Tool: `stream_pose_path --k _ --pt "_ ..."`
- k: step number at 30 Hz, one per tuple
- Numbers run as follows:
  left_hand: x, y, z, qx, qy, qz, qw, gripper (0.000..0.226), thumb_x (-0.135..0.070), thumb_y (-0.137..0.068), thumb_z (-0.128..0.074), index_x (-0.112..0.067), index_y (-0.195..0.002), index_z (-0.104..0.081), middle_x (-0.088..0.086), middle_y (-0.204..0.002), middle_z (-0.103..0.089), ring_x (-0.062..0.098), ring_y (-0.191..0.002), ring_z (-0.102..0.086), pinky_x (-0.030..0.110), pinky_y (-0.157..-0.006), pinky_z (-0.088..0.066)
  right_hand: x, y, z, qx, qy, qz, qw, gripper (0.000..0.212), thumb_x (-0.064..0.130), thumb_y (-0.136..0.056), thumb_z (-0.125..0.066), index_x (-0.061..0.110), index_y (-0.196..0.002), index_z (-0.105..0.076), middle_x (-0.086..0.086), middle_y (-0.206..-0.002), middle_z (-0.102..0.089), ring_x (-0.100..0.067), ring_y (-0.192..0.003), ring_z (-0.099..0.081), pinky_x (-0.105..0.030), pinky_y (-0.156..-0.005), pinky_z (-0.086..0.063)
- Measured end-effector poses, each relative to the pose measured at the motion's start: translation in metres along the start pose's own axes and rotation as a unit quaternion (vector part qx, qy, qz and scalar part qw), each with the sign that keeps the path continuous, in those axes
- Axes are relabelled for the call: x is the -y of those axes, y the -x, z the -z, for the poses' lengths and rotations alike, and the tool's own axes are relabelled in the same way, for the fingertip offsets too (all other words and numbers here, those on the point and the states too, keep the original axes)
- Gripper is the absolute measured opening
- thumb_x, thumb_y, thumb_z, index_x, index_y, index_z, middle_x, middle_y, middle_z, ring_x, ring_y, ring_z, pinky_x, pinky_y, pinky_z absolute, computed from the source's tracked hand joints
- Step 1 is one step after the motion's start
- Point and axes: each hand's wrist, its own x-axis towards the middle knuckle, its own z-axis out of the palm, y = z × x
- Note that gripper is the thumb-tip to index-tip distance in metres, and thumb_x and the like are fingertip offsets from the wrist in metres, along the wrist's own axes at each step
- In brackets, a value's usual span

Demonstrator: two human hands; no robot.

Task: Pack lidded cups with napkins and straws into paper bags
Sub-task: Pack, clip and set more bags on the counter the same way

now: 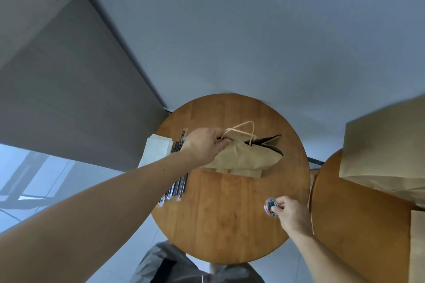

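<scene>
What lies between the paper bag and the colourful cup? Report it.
Only bare wooden tabletop separates the paper bag from the colourful cup in the right hand, per the head view.

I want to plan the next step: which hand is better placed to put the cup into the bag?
The right hand. Its fingers hold the colourful cup, while the left hand is busy gripping the paper bag at its open top.

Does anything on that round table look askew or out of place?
Mildly. The paper bag, held at its mouth by the left hand, is creased and leans over instead of standing upright. The napkins stack juts past the left edge of the table, beside the straws. Nothing looks spilled or torn.
</scene>
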Motion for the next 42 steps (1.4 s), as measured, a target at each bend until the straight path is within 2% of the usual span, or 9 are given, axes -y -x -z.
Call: stream_pose_path --k 6,11,18,21,24,28,32,37,42 --pt "0.002 0.004 -0.004 0.003 0.002 0.004 1.000 0.021 -0.038 -0.098 -0.054 -0.032 -0.109 -0.070 -0.011 -0.071 -0.064 0.006 -0.066 -0.058 0.032 -0.069 -0.053 -0.001 0.011 -0.005 0.002 0.043 -0.002 0.999 0.020 0.024 -0.097 -0.058 0.022 -0.113 -0.069 0.006 -0.109 -0.072 -0.016 -0.095 -0.067 -0.023 -0.068 -0.045" --pt "0.000 -0.001 0.002 0.005 -0.005 0.010 1.000 0.020 -0.039 -0.098 -0.054 -0.035 -0.109 -0.069 -0.016 -0.065 -0.057 0.003 -0.061 -0.052 0.026 -0.054 -0.041 0.004 0.009 0.004 -0.029 0.041 -0.011 0.999 0.014 0.017 -0.096 -0.057 0.022 -0.102 -0.068 0.006 -0.099 -0.073 -0.013 -0.080 -0.060 -0.023 -0.061 -0.043" --pt "0.001 0.003 -0.005 0.015 0.003 0.005 1.000 0.021 -0.039 -0.098 -0.054 -0.033 -0.109 -0.070 -0.014 -0.065 -0.057 0.004 -0.061 -0.052 0.027 -0.057 -0.044 0.005 0.014 -0.002 -0.035 -0.017 -0.019 0.999 0.027 0.014 -0.096 -0.059 0.015 -0.122 -0.067 -0.006 -0.114 -0.072 -0.024 -0.102 -0.067 -0.027 -0.077 -0.051" --pt "0.001 0.001 -0.002 0.017 0.006 0.006 1.000 0.020 -0.039 -0.098 -0.054 -0.033 -0.108 -0.070 -0.013 -0.065 -0.058 0.009 -0.064 -0.056 0.030 -0.058 -0.047 0.011 0.019 0.005 -0.046 -0.134 -0.021 0.990 0.017 0.012 -0.093 -0.062 0.017 -0.108 -0.069 0.000 -0.103 -0.072 -0.018 -0.093 -0.067 -0.022 -0.071 -0.053" --pt "0.001 -0.002 0.001 0.011 0.001 0.009 1.000 0.019 -0.039 -0.098 -0.053 -0.034 -0.106 -0.069 -0.013 -0.068 -0.061 0.007 -0.064 -0.056 0.030 -0.059 -0.048 0.031 0.027 0.019 -0.061 -0.258 0.003 0.964 0.013 0.011 -0.089 -0.068 0.022 -0.096 -0.066 0.014 -0.071 -0.068 -0.002 -0.074 -0.067 -0.007 -0.054 -0.046" --pt "-0.001 -0.005 0.004 0.017 0.006 0.009 1.000 0.019 -0.039 -0.097 -0.054 -0.033 -0.105 -0.070 -0.007 -0.079 -0.069 0.013 -0.071 -0.062 0.033 -0.064 -0.052 0.068 0.035 0.038 -0.021 -0.359 0.070 0.930 0.023 0.020 -0.088 -0.071 0.027 -0.107 -0.062 0.002 -0.079 -0.070 -0.015 -0.071 -0.068 -0.030 -0.065 -0.057" --pt "0.000 -0.005 0.005 0.014 0.007 0.011 1.000 0.020 -0.038 -0.098 -0.054 -0.030 -0.106 -0.070 -0.008 -0.079 -0.068 0.012 -0.069 -0.061 0.033 -0.064 -0.051 0.108 0.041 0.058 0.006 -0.455 0.157 0.876 0.019 0.009 -0.088 -0.071 0.019 -0.103 -0.065 -0.003 -0.074 -0.067 -0.018 -0.061 -0.063 -0.024 -0.057 -0.052" --pt "0.002 -0.006 0.005 0.007 0.017 0.015 1.000 0.018 -0.037 -0.097 -0.055 -0.030 -0.105 -0.070 -0.013 -0.070 -0.061 0.007 -0.065 -0.056 0.028 -0.061 -0.047 0.148 0.037 0.072 -0.006 -0.442 0.217 0.870 0.015 0.006 -0.090 -0.068 0.019 -0.094 -0.071 -0.002 -0.075 -0.071 -0.013 -0.069 -0.066 -0.022 -0.066 -0.054" --pt "0.004 -0.008 0.006 0.008 0.022 0.022 0.999 0.018 -0.038 -0.097 -0.056 -0.028 -0.102 -0.070 -0.010 -0.071 -0.063 0.013 -0.074 -0.062 0.034 -0.075 -0.052 0.168 0.024 0.084 -0.051 -0.322 0.264 0.908 0.024 0.011 -0.085 -0.074 0.033 -0.095 -0.070 0.010 -0.088 -0.069 -0.009 -0.080 -0.065 -0.015 -0.071 -0.052"
